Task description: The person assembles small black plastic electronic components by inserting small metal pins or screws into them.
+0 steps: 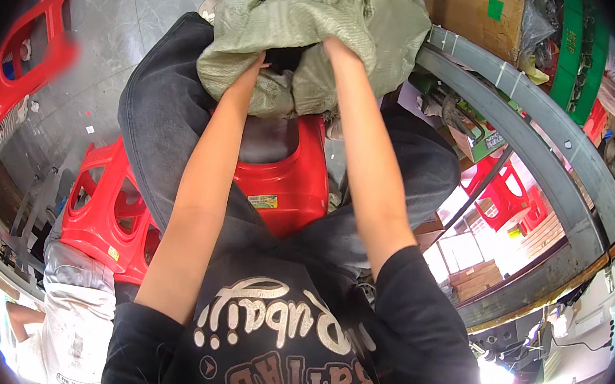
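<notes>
At far left on the grey tile floor [119, 7] stand red plastic stools [105, 211] w/ another person's pale trousers [75, 303] just beside them at lower left. Left hand [252, 66] pushes up into the mouth of a green woven sack [300, 23], fingers hidden in the folds; grip seems closed on the fabric edge, though can't tell for sure. Sack sits between the knees, above the red stool [286, 183] the person sits on, resting against dark trousers [161, 106]. Right hand [335, 48] is clamped on the sack's rim, fingers buried in cloth. Sack looks soft, floppy, crumpled; woven plastic, prob. a bit slippery, not fragile. It bulges, so contents likely give it some weight. Best hold seems the bunched rim at the opening, both sides, where fabric gathers thick. Right of it: cardboard box [476, 17], green crates [579, 55], curved grey metal rail [539, 132].
</notes>
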### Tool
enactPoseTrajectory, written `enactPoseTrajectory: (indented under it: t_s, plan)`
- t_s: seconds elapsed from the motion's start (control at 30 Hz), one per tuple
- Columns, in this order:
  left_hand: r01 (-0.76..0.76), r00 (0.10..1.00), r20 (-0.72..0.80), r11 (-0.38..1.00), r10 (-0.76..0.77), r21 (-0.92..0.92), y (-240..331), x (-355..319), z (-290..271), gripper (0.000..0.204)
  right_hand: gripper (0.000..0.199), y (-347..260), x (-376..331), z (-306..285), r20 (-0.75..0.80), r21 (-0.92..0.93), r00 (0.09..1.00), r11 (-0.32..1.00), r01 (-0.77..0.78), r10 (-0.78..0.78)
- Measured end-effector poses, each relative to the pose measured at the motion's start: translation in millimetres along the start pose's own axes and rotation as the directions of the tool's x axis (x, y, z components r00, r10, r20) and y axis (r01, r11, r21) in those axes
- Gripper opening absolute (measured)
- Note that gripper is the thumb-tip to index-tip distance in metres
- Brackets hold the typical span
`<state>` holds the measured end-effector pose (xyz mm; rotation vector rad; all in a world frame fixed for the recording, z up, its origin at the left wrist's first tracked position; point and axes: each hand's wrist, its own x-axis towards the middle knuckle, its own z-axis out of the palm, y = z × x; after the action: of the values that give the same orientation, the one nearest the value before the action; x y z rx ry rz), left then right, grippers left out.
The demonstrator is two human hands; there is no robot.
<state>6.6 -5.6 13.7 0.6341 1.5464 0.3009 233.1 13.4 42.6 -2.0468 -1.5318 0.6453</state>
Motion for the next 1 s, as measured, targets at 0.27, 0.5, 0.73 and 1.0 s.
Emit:
enactPoseTrajectory:
  t_s: [0.27,0.5,0.73,1.0]
  plan:
    - [0.123,0.99,0.086,0.974,-0.109,-0.191,31,-19,7,0.038,0.055,-65,18,24,-0.07,0.708,0.963,0.693,-0.135,0.259]
    - [0.317,0.941,0.152,0.946,-0.304,-0.072,61,-44,0,0.04,0.053,-86,8,28,0.23,0.971,0.849,-0.169,-0.168,0.476]
    - [0.253,0.941,0.241,0.967,-0.237,-0.036,66,-70,-32,0.044,0.061,-82,-26,-37,0.272,0.39,0.834,0.738,-0.551,0.479]
    - [0.199,0.915,0.323,0.967,-0.241,0.158,90,-114,-51,0.024,0.066,-100,-50,-103,0.625,0.002,0.622,0.796,-0.606,0.472]
